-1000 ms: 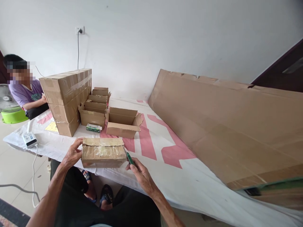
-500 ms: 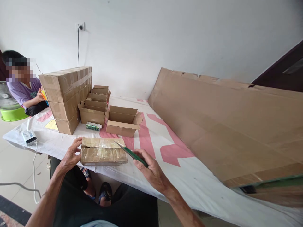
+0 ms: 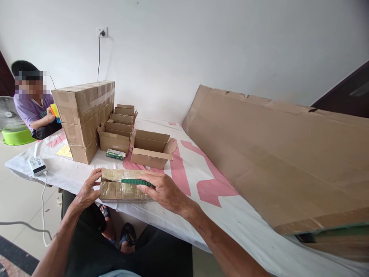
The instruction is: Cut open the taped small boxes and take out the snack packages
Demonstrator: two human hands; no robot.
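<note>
A small taped cardboard box (image 3: pixel 115 192) lies on the cloth-covered table in front of me. With fingers and thumb, my left hand (image 3: pixel 90 188) grips the box at its left end. Closed around a green-handled knife (image 3: pixel 134 182) is my right hand (image 3: pixel 161 188), over the right part of the box. The knife lies along the seam between the two top flaps, its tip at the left part of the seam. How deep the blade sits I cannot tell. Shiny tape covers the flaps on both sides of the seam.
Open cardboard boxes (image 3: pixel 151 157) stand beyond my hands, near a small green carton (image 3: pixel 115 154). Closed boxes (image 3: pixel 83 115) are stacked at left. A large cardboard sheet (image 3: pixel 273 161) leans on the right. A white power strip (image 3: pixel 37 166) lies on the left; a person (image 3: pixel 33 104) sits behind.
My right hand has moved left with the knife, from above the box's right end down onto the seam. My left hand keeps its hold on the box.
</note>
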